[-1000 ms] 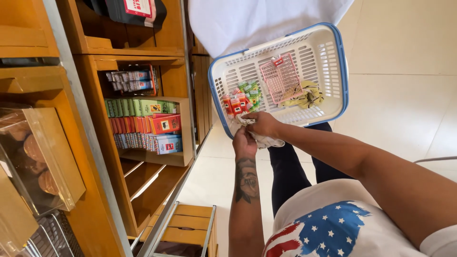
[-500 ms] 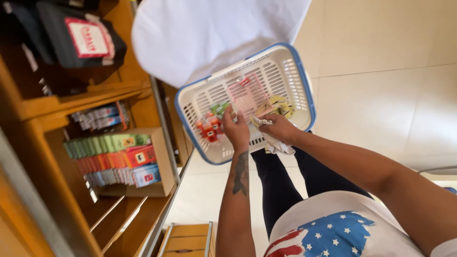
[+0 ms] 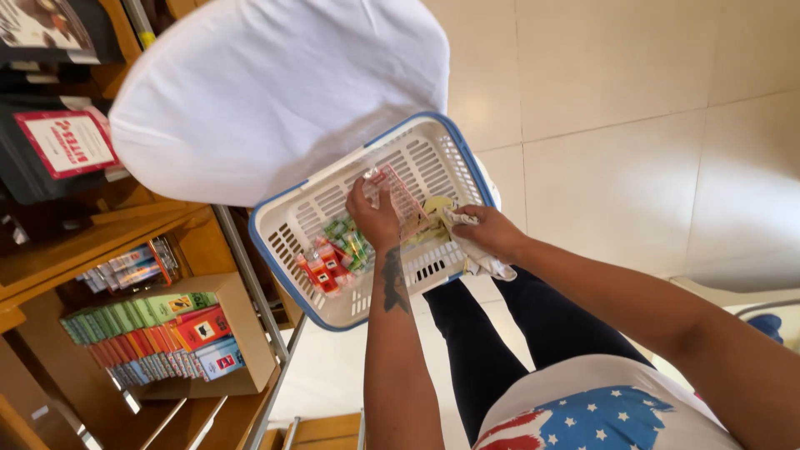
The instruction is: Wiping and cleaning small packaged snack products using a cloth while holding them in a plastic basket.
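Observation:
A white plastic basket with a blue rim hangs in front of me over the floor. Inside lie small red and green packets and a yellowish packet. My left hand reaches into the basket and grips a clear packet with red print. My right hand rests at the basket's near rim, closed on a crumpled white cloth that hangs over the edge.
A person in a white garment stands behind the basket. Wooden shelves on the left hold a cardboard box of colourful packets and dark bags. Pale floor tiles spread to the right.
The view swung toward the floor and the basket came closer. My left hand moved deeper into the basket onto the clear packet; my right hand kept the cloth.

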